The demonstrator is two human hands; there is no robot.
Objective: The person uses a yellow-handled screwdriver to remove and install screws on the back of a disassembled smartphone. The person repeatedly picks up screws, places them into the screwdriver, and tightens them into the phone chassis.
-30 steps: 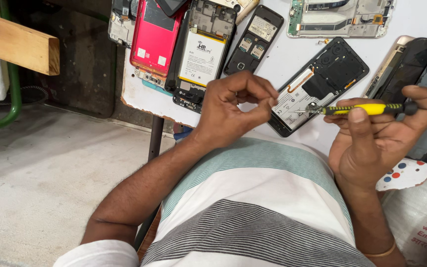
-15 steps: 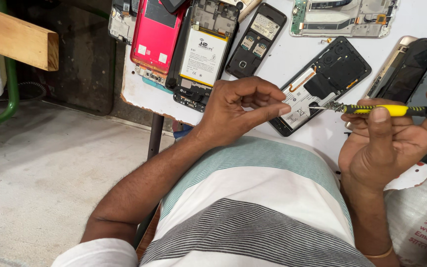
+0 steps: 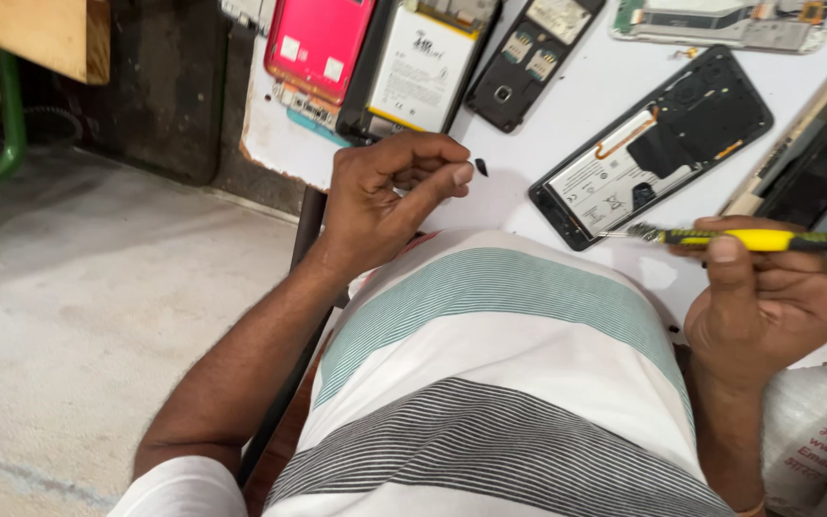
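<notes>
- Head view: the white table fills twelve to three o'clock, strewn with opened phones; grey concrete floor lies at nine.
- Right hand, at three o'clock, fingers curled around a yellow screwdriver, its tip beside the open black phone.
- Left hand, near centre, fingertips pinched together; contents untellable.

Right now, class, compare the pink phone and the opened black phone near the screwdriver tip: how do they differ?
The pink phone keeps its coloured back cover; the opened black phone shows its insides. The pink phone lies near the table edge; the black one slants mid-table. Both lie flat on the white table.
</notes>
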